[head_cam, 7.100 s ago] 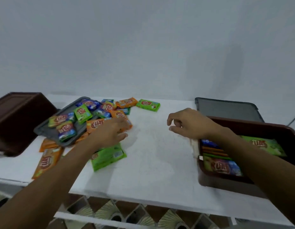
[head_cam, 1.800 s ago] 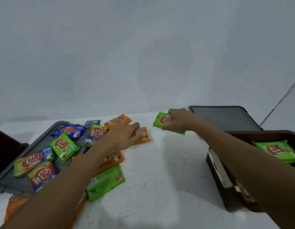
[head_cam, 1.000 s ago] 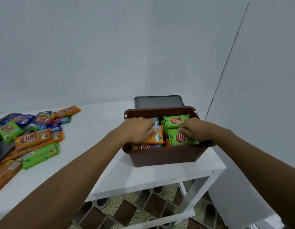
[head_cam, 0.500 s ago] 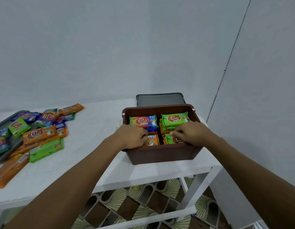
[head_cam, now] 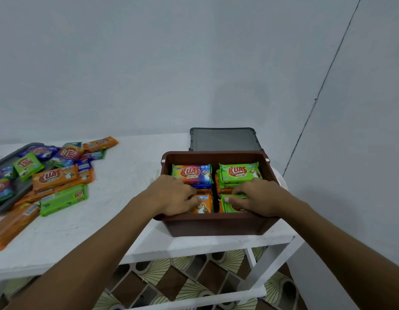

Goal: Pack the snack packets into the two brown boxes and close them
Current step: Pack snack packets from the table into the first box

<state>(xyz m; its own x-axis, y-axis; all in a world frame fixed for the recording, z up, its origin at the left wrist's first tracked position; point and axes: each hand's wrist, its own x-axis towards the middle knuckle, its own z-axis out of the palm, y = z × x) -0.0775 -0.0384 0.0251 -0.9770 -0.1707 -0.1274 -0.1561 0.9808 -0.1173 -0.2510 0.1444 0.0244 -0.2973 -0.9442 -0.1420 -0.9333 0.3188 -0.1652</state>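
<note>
In brown box (head_cam: pixel 216 227), 6 o'clock side: left hand (head_cam: pixel 171 195) pinches orange packet (head_cam: pixel 203 204), right hand (head_cam: pixel 258 198) green packet (head_cam: pixel 233 206); likely light, slippery film, so grip edges.

Plain indoor room, domestic in look; the exact kind cannot be told. Bare pale grey painted walls (head_cam: pixel 171 63), with a thin dark slanting line (head_cam: pixel 323 86) where two of them appear to meet. Floor of brown-and-cream fan-patterned tiles (head_cam: pixel 171 285), household style. White painted table (head_cam: pixel 127 175) with slim legs and a lower rail, set against the wall. On it, bright orange, green and blue snack packets (head_cam: pixel 55 177) heaped loose, and a brown plastic box (head_cam: pixel 216 224) holding more: a small hand-packing spot.
</note>
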